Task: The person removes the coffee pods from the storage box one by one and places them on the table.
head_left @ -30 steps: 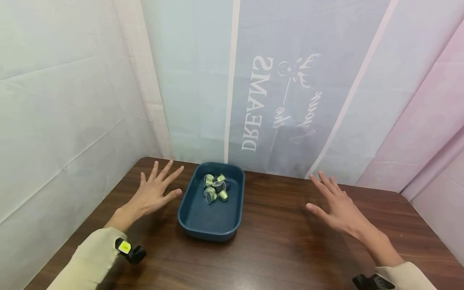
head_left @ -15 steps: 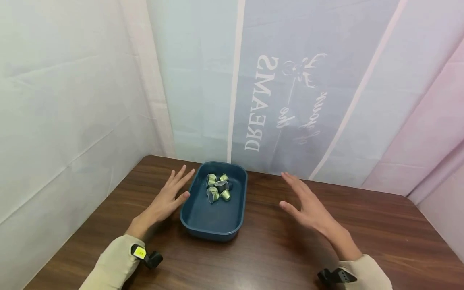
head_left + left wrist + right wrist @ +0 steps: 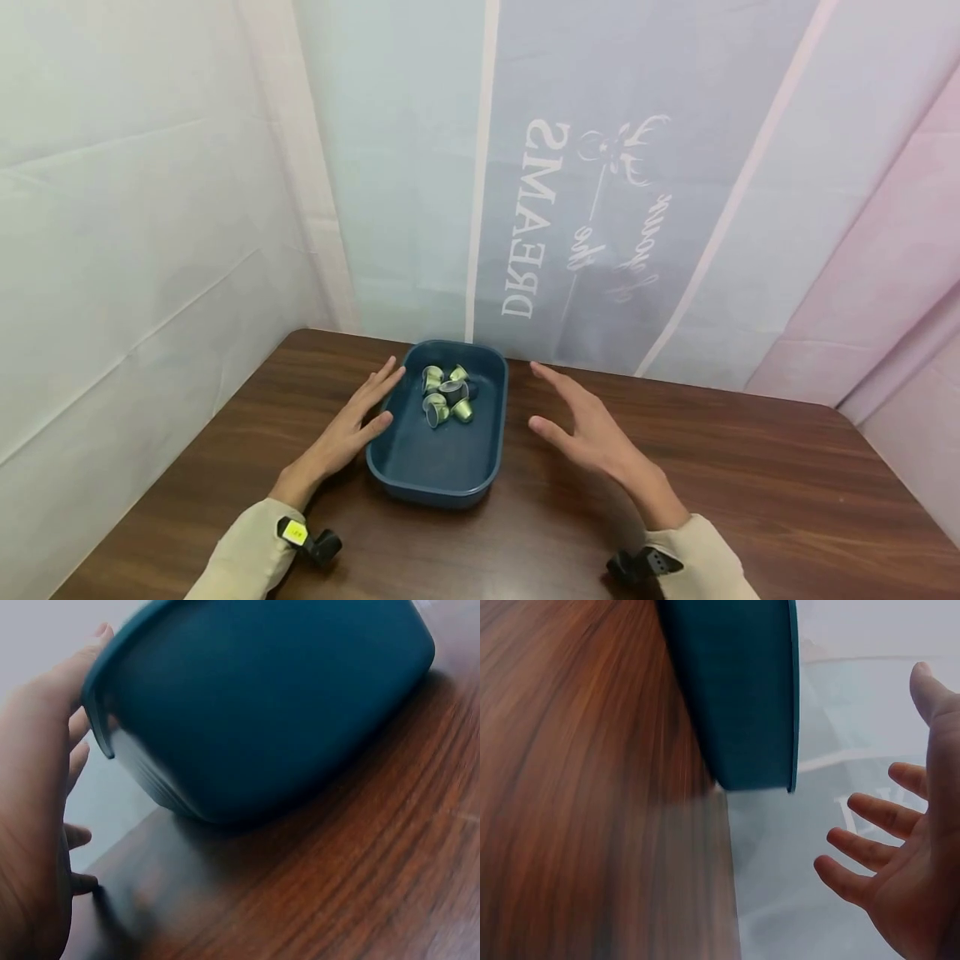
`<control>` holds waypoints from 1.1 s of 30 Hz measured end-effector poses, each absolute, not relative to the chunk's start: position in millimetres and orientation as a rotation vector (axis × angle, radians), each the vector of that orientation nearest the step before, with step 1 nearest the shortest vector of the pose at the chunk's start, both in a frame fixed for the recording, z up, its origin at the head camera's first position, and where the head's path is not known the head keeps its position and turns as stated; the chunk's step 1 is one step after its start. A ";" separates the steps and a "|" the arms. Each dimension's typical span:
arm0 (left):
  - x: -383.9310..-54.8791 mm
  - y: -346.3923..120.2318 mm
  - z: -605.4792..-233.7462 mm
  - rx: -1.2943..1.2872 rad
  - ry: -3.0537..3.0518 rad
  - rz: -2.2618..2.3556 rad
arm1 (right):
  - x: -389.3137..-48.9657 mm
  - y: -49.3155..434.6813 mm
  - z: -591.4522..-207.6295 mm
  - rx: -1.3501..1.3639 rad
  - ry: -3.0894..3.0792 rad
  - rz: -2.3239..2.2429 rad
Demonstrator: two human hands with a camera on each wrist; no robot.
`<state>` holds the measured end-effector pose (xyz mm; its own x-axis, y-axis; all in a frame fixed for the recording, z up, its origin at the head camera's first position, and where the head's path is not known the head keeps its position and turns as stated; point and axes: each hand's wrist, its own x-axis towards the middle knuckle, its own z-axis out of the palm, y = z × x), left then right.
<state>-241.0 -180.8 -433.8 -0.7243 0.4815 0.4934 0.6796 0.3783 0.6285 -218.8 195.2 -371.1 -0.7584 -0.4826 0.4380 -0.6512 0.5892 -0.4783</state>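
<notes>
A dark blue tray [image 3: 438, 462] with rounded corners stands on the table near its back edge. Several green-gold coffee capsules [image 3: 462, 410] and at least one dark capsule [image 3: 454, 390] lie heaped in its far half. My left hand [image 3: 341, 433] is at the tray's left side, fingers extended along the rim; whether it touches cannot be told. The left wrist view has this hand [image 3: 34, 795] beside the tray wall [image 3: 262, 705]. My right hand [image 3: 596, 437], fingers spread and holding nothing, is a short way right of the tray. In the right wrist view a gap separates this hand [image 3: 911, 862] from the tray.
The brown wooden table [image 3: 750, 467] extends widely to the right of the tray. A printed cloth [image 3: 600, 208] hangs right behind the table's back edge. Another pale cloth [image 3: 150, 250] hangs along the left side. Each wrist wears a small black camera [image 3: 327, 546].
My right hand has moved left, much closer to the tray. My left hand has moved right to the tray's rim. The tray and capsules stay where they were.
</notes>
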 end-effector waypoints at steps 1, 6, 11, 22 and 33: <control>-241.3 -180.4 -434.8 -1.047 -2.405 -1.269 | -219.0 191.5 -370.8 0.934 -2.561 0.938; -243.7 -176.9 -435.1 -1.088 -2.411 -1.300 | -219.9 177.1 -370.5 0.940 -2.561 0.981; -243.9 -178.9 -435.2 -1.081 -2.406 -1.356 | -222.2 164.6 -370.2 0.953 -2.579 0.987; -227.1 -178.8 -421.1 -1.065 -2.416 -1.393 | -232.7 145.0 -374.8 1.044 -2.535 0.992; -216.9 -174.5 -405.7 -1.063 -2.422 -1.399 | -250.7 127.1 -372.8 1.133 -2.623 0.763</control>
